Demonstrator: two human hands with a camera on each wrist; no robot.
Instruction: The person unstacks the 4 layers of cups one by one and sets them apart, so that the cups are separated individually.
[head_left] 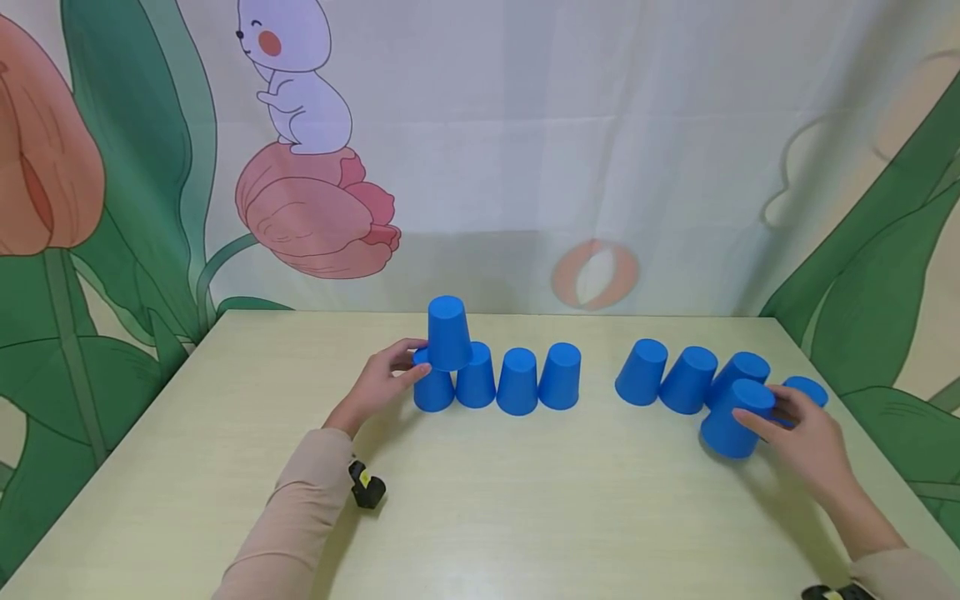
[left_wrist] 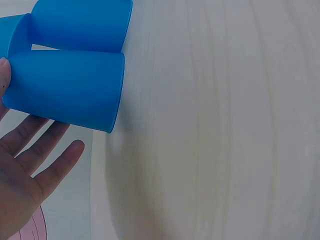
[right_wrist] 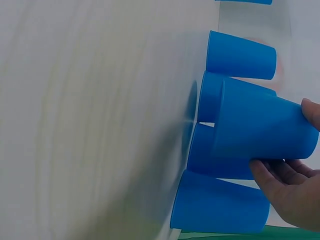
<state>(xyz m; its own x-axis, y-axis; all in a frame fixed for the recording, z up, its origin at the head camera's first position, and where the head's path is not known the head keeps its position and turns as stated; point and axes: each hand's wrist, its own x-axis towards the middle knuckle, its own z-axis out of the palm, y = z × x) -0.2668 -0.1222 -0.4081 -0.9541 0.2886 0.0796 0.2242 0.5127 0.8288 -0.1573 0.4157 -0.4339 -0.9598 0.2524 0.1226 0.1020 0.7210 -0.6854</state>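
Several plain blue cups stand upside down in two rows. On the left, an upper cup straddles the two leftmost cups of its row, the end cup and its neighbour. My left hand pinches the upper cup low on its left side, thumb in front; in the left wrist view, the other fingers stretch out beside the end cup. My right hand grips another cup, slightly tilted, in front of the right row. In the right wrist view, this held cup overlaps the cups behind.
Two more cups continue the left row. The right row has cups at its left and middle, and an end cup partly behind my right hand. A printed curtain hangs behind the pale table.
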